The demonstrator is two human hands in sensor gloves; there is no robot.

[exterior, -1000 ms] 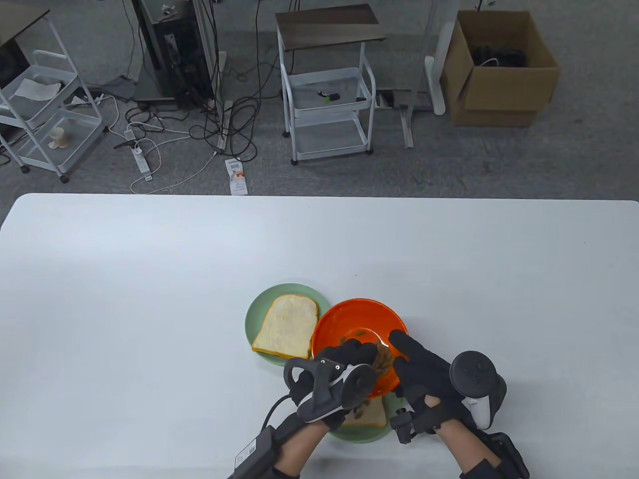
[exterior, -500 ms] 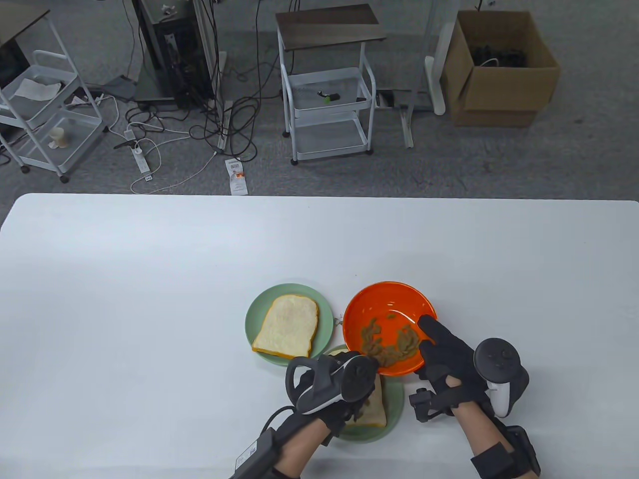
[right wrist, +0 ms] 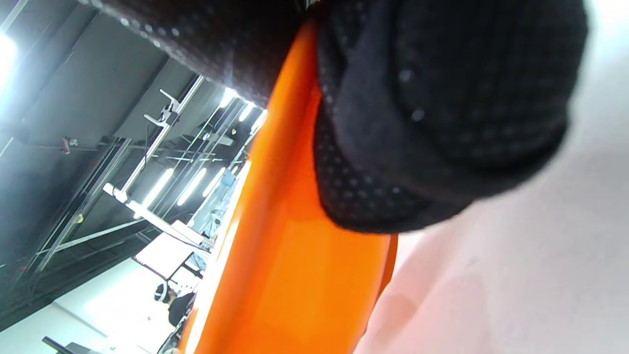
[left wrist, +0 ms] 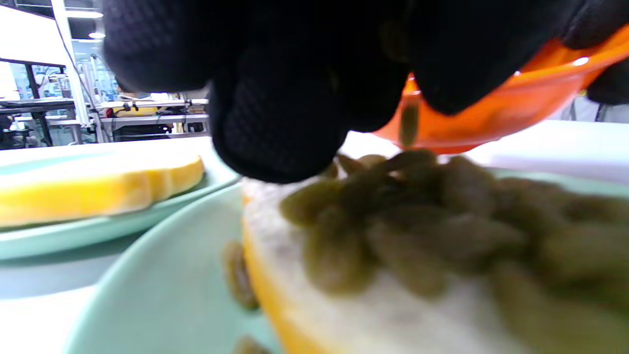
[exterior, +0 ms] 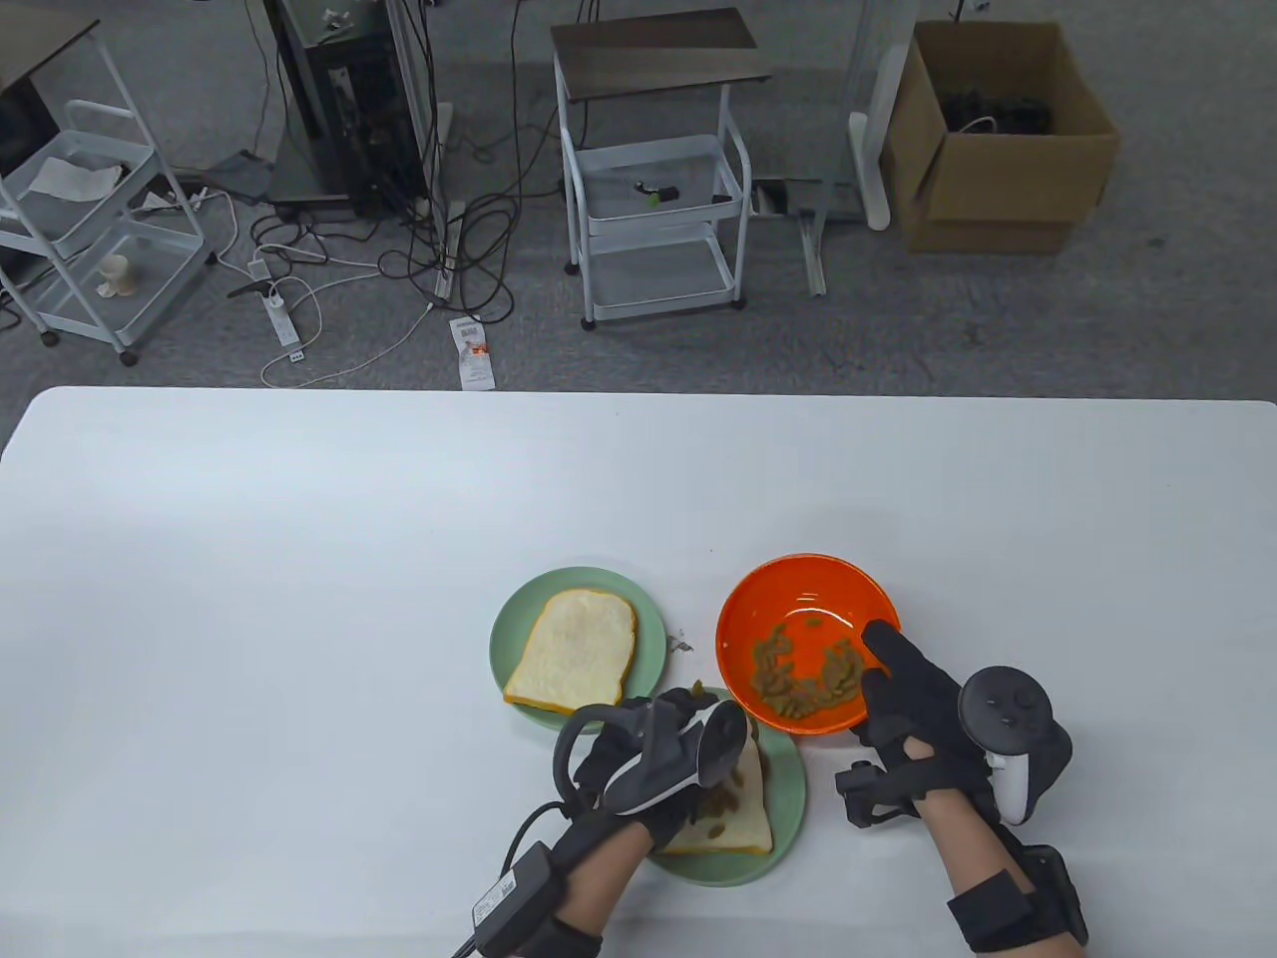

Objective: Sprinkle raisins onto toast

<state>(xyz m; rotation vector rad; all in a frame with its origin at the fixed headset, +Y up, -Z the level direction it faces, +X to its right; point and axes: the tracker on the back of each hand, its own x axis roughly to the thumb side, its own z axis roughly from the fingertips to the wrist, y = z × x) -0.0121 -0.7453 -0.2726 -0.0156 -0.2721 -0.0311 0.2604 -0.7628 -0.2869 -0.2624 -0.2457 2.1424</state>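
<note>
An orange bowl (exterior: 798,599) holding raisins (exterior: 803,679) stands right of two green plates. My right hand (exterior: 886,664) grips its right rim, thumb inside; the right wrist view shows a finger (right wrist: 432,123) pressed on the bowl's wall (right wrist: 295,275). The near plate (exterior: 788,798) holds toast (exterior: 738,813) with a pile of raisins (left wrist: 417,221) on it. My left hand (exterior: 688,714) hovers low over this toast, fingers (left wrist: 295,108) bunched and touching the raisins; one raisin (left wrist: 408,120) hangs under them. The far plate (exterior: 509,624) holds plain toast (exterior: 577,649).
A few loose raisins (exterior: 681,644) lie on the white table (exterior: 299,599) between the far plate and the bowl. The bowl's edge overlaps the near plate. Carts, cables and a cardboard box stand on the floor beyond the table.
My right hand has carried the bowl right and away from the near toast and levelled it. My left hand has left the bowl and dropped onto the near toast, which now shows raisins.
</note>
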